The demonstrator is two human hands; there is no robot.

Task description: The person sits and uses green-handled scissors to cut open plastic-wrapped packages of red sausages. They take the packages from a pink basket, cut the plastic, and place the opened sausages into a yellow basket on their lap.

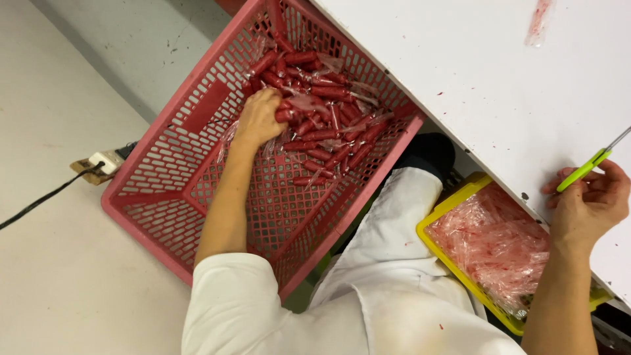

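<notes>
My left hand (258, 117) reaches down into a pink plastic crate (164, 171) on the floor and closes over wrapped red sausages (319, 108) piled in its far corner. My right hand (588, 200) rests on the edge of the white table (473, 72) and grips scissors with green handles (585, 169), their blades pointing up and right. I wear a white coat.
A yellow tub (453, 204) full of crumpled clear wrappers (496, 243) sits under the table edge beside my lap. One loose wrapper (539, 20) lies on the table's far side. A power strip and black cable (98, 164) lie on the floor left of the crate.
</notes>
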